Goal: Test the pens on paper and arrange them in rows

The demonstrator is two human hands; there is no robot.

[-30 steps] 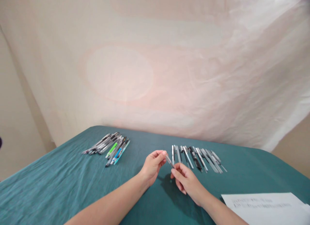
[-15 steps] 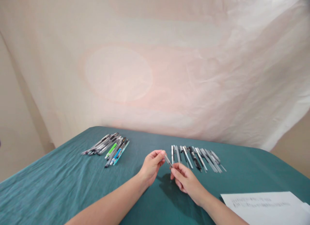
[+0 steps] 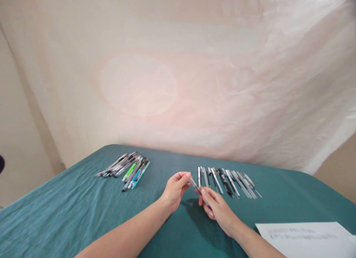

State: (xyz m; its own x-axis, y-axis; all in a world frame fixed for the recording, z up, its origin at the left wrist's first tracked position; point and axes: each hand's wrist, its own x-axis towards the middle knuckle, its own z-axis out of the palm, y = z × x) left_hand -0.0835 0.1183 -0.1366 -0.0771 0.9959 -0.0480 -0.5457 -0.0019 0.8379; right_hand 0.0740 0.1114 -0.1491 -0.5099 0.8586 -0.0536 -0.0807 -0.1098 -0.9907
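Note:
Above the middle of the table, a slim grey, partly see-through pen [image 3: 194, 184] slants down to the right between my two hands. My left hand [image 3: 174, 191] pinches its upper end between thumb and fingers. Further down, my right hand [image 3: 218, 209] is closed around the pen, with a darker stretch of it showing along the fingers. Whether it is one piece or two parts pulled apart, I cannot tell. Just behind my right hand lies a spread row of pens [image 3: 226, 184], mostly clear, white and black.
To the left is a heap of pens [image 3: 122, 165], among them a bright green pen [image 3: 129, 172] and a blue one [image 3: 135, 176]. White paper sheets [image 3: 308, 239] with blurred print lie at the front right. Green cloth [image 3: 69, 209] covers the table; a pale sheet hangs behind.
My right hand has shifted slightly to the right, and more of the pen shows between and along the fingers. My left hand stays nearly in place. The view has moved a little.

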